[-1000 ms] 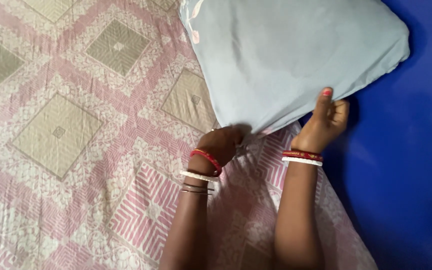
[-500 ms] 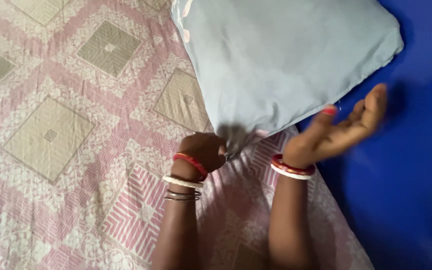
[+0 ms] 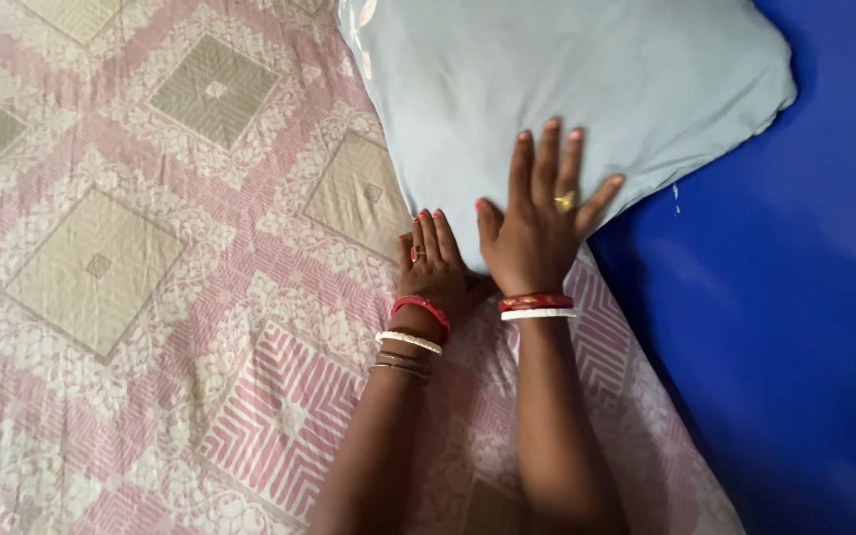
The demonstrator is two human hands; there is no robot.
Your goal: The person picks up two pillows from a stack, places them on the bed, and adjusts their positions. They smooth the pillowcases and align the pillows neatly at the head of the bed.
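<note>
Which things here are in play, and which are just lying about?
In play:
- pale blue pillow, lying on the bed
- right hand, flat on the pillow's near edge
- left hand, at the pillow's near corner

Lying about:
- pink patterned bedsheet
- blue surface beside the bed

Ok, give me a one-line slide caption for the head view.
Both hands pressed flat on a pale blue pillow: right hand spread near its corner, left hand beside it, over a pink patterned bedsheet.

The pillow [image 3: 567,89] is plain pale grey-blue. Beside it, the bedsheet [image 3: 151,258] shows pink and white floral lattice with olive-beige diamonds and pink zigzag stripes. The surface [image 3: 795,327] right of the pillow is deep blue.
</note>
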